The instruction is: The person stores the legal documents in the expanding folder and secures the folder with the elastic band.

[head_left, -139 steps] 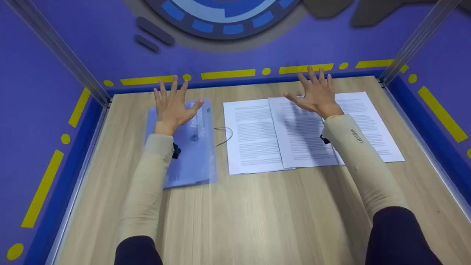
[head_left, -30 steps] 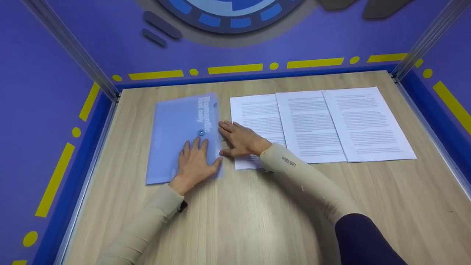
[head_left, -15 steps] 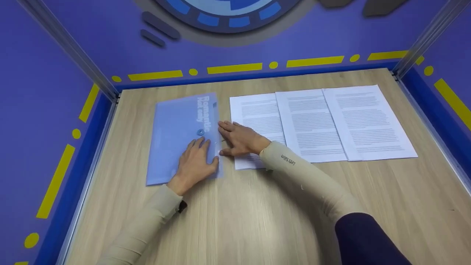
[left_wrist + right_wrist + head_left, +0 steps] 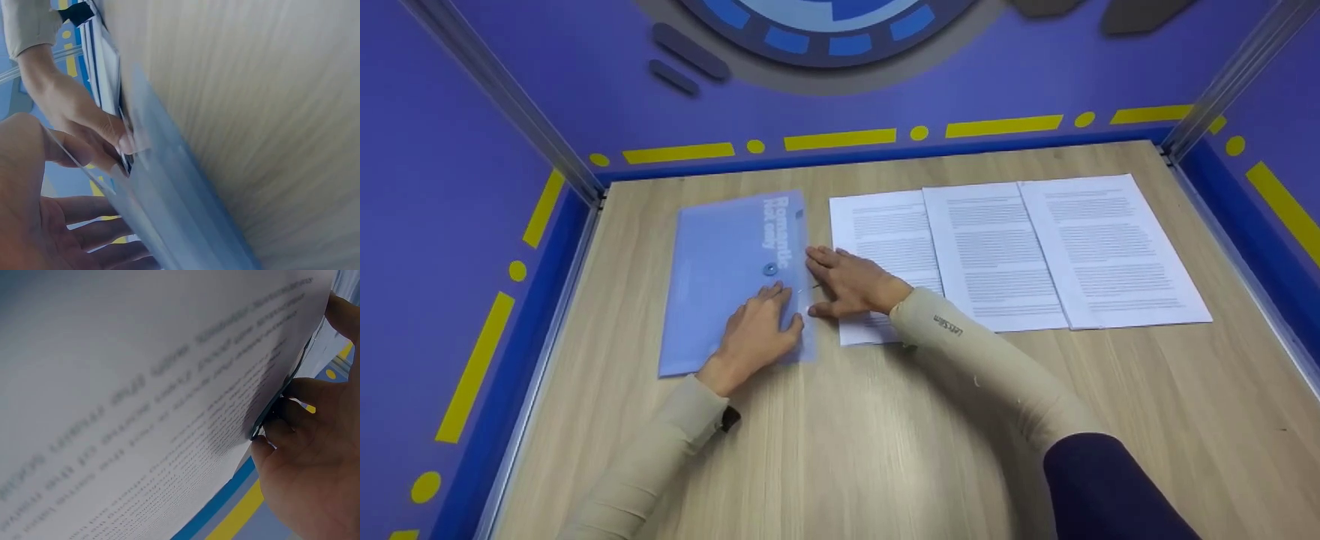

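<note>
A translucent blue button-closure document folder point(image 4: 712, 247) lies flat on the left, white lettering and a round button point(image 4: 770, 268) on its front. My left hand point(image 4: 757, 334) rests on its lower right part, fingers together just below the button and thumb near the right edge. In the left wrist view, the clear plastic edge point(image 4: 135, 208) crosses in front of the left fingers. My right hand point(image 4: 851, 283) lies along the folder's right edge, fingertips and thumb touching it. A bit of thin dark cord point(image 4: 815, 286) shows between thumb and fingers; the right hand hides the rest.
Three printed paper stacks point(image 4: 997, 255) lie overlapping in a row to the right of the folder. The right hand and forearm cover part of the leftmost one point(image 4: 885, 225). Purple panels point(image 4: 847, 112) wall the wooden tabletop point(image 4: 847, 450) at back and sides.
Both hands came down from raised and spread to the folder and its right edge. Over the last second, the left fingers have drawn together slightly; the right hand has stayed put.
</note>
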`<state>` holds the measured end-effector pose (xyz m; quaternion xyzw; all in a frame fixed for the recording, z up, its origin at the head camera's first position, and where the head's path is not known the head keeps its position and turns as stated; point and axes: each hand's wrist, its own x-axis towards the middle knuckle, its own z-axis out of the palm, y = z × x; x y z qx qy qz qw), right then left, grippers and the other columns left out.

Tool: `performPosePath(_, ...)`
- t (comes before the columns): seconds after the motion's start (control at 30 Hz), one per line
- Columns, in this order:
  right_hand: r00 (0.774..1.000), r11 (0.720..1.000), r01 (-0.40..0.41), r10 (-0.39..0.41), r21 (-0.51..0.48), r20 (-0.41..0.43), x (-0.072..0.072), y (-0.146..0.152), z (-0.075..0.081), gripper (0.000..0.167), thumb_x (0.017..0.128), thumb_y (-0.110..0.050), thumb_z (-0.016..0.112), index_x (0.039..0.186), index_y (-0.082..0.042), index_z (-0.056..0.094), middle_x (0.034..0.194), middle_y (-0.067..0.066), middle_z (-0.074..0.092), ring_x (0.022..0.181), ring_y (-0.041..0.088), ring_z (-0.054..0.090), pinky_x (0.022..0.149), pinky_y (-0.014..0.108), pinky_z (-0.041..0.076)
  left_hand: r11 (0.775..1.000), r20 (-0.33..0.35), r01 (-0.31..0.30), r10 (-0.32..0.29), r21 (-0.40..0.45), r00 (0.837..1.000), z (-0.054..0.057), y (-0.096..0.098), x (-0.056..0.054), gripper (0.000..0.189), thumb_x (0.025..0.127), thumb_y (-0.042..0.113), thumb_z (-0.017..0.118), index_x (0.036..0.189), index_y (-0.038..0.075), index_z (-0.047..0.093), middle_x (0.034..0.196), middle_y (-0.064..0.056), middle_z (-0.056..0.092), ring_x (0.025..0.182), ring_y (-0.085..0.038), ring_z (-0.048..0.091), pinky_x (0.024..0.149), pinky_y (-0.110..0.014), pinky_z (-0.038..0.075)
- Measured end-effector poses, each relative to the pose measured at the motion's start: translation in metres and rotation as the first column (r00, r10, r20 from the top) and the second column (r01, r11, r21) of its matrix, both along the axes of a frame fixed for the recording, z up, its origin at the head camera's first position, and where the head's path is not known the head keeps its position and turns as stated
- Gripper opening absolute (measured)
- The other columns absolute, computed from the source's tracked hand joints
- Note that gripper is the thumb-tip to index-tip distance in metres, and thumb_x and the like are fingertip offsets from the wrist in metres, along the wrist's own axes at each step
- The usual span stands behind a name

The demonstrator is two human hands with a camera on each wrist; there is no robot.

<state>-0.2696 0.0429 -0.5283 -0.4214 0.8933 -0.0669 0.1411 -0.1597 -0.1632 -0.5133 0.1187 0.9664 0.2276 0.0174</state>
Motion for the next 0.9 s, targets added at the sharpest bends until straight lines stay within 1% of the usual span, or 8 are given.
performPosePath(0.2,1.0,1.0,0.016,-0.016,-0.005,0.009,0.0,0.0,0.001,0.099,0.101,-0.064,0.06,0.169,-0.001,0.024,0.178,0.016,0.016,0.165,0.034,0.018,0.134,0.045,0.019,0.998,0.04,0.005,-0.008,0.068,0.999,0.015,-0.006,0.0,0.057,0.102,0.027,0.061,0.148,-0.007,0.058,0.155,-0.028,0.055,0.143,-0.045,0.054,0.116,-0.056,0.047)
performPosePath(0.47,1.0,1.0,0.005,-0.005,0.004,-0.018,0.0,-0.002,0.0,0.098,0.101,-0.063,0.06,0.168,-0.001,0.026,0.178,0.016,0.019,0.164,0.034,0.022,0.133,0.045,0.023,0.986,0.119,0.023,-0.043,0.163,0.992,0.043,-0.022,0.003,0.06,0.102,0.021,0.063,0.153,-0.008,0.051,0.158,-0.025,0.05,0.149,-0.037,0.048,0.122,-0.052,0.042)
performPosePath(0.5,1.0,1.0,0.007,-0.007,0.004,-0.017,0.0,-0.001,0.0,0.098,0.101,-0.063,0.06,0.168,-0.001,0.026,0.178,0.016,0.019,0.164,0.034,0.022,0.133,0.045,0.022,0.984,0.131,0.026,-0.049,0.174,0.99,0.046,-0.024,0.003,0.06,0.102,0.02,0.063,0.154,-0.008,0.05,0.159,-0.024,0.05,0.147,-0.037,0.05,0.121,-0.051,0.043)
performPosePath(0.53,1.0,1.0,0.008,-0.008,0.004,-0.016,0.0,-0.001,0.0,0.098,0.101,-0.063,0.06,0.168,-0.001,0.026,0.178,0.016,0.019,0.164,0.034,0.022,0.133,0.044,0.022,0.982,0.145,0.031,-0.058,0.185,0.988,0.049,-0.026,0.003,0.06,0.103,0.019,0.063,0.155,-0.008,0.049,0.159,-0.024,0.05,0.139,-0.037,0.059,0.116,-0.051,0.048)
performPosePath(0.57,1.0,1.0,0.009,-0.009,0.005,-0.014,0.0,-0.001,0.0,0.098,0.101,-0.063,0.061,0.168,-0.001,0.026,0.178,0.016,0.019,0.164,0.034,0.022,0.133,0.044,0.022,0.98,0.161,0.033,-0.065,0.196,0.985,0.053,-0.028,0.004,0.061,0.103,0.018,0.063,0.155,-0.008,0.048,0.16,-0.024,0.049,0.133,-0.038,0.062,0.112,-0.051,0.051)
performPosePath(0.7,1.0,1.0,0.011,-0.011,0.005,-0.005,0.0,-0.001,0.001,0.097,0.101,-0.063,0.06,0.168,-0.001,0.026,0.178,0.015,0.018,0.164,0.034,0.021,0.133,0.044,0.022,0.969,0.215,0.035,-0.09,0.245,0.972,0.064,-0.037,0.004,0.06,0.104,0.013,0.061,0.157,-0.008,0.044,0.161,-0.024,0.048,0.127,-0.041,0.066,0.105,-0.051,0.056)
performPosePath(0.8,1.0,1.0,0.012,-0.012,0.004,0.003,0.0,-0.001,0.001,0.097,0.101,-0.063,0.06,0.169,-0.002,0.025,0.178,0.015,0.018,0.165,0.034,0.02,0.133,0.044,0.022,0.961,0.242,0.031,-0.1,0.274,0.965,0.071,-0.044,0.005,0.058,0.104,0.012,0.061,0.157,-0.007,0.044,0.16,-0.025,0.048,0.141,-0.042,0.057,0.112,-0.054,0.051)
performPosePath(0.9,1.0,1.0,0.011,-0.011,0.002,0.01,0.0,-0.001,0.001,0.098,0.101,-0.063,0.06,0.169,-0.002,0.024,0.179,0.015,0.017,0.165,0.033,0.019,0.133,0.045,0.021,0.955,0.243,0.032,-0.107,0.294,0.964,0.077,-0.051,0.006,0.057,0.104,0.009,0.061,0.157,-0.006,0.046,0.158,-0.026,0.051,0.141,-0.041,0.058,0.111,-0.053,0.053)
